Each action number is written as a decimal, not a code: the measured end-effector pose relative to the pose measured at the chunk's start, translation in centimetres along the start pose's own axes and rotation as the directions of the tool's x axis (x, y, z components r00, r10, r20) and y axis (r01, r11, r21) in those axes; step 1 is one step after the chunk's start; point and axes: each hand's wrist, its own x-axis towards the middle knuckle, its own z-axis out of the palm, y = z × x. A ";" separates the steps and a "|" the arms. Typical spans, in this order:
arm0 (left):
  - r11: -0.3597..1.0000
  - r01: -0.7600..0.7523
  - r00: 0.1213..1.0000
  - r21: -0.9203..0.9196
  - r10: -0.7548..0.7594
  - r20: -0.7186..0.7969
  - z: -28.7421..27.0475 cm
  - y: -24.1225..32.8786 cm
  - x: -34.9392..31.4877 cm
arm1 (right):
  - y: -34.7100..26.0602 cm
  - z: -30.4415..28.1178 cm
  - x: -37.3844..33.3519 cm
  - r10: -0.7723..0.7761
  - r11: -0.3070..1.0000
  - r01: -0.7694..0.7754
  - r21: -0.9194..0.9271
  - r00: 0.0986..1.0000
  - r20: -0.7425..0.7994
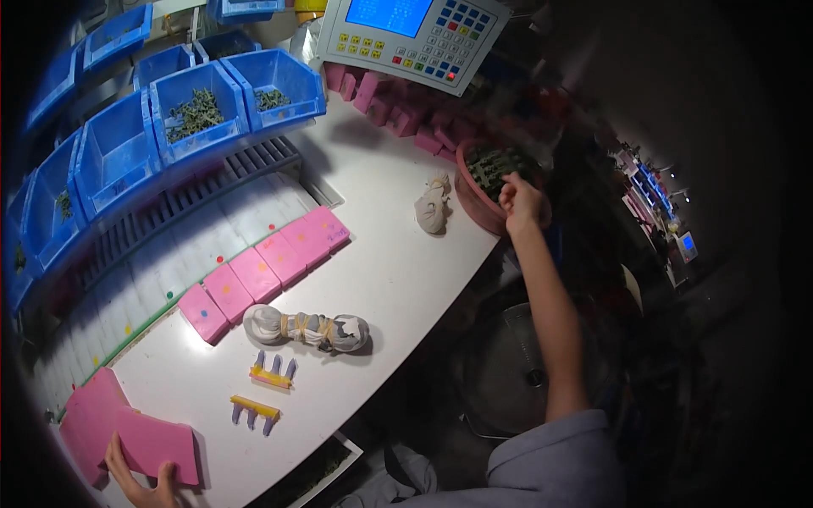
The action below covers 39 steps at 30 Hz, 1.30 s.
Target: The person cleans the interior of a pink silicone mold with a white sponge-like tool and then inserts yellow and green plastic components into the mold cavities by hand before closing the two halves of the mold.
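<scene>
At the lower left, my left hand has its thumb and fingers spread against the near edge of a pink slab, holding it. A second pink slab lies against it, farther left. My right hand reaches far to the right, over the rim of a reddish round bowl. Small dark green pieces fill that bowl. The right fingers are closed together; whatever is between them is too small to make out. Two yellow bars with purple prongs lie near the table's middle.
A cloth bundle tied with bands and a knotted cloth pouch lie on the white table. Behind them runs a row of pink blocks. Blue bins stand at the left, a keypad console at the back.
</scene>
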 end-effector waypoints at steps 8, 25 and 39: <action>0.980 -0.173 0.970 -0.097 0.152 -0.191 -1.0 1.4 -1.2 | 1.7 4.9 -6.2 0.038 0.997 -0.056 0.045 0.942 0.334; 0.966 -0.131 0.940 -0.225 0.192 0.280 -2.0 1.3 -1.5 | 3.0 13.4 -26.8 0.144 0.613 0.790 -0.020 -0.087 0.986; 0.914 -0.153 0.979 -0.375 0.193 0.070 5.6 2.1 -3.7 | -1.2 12.0 -37.3 -0.193 0.320 0.833 0.452 -0.410 0.891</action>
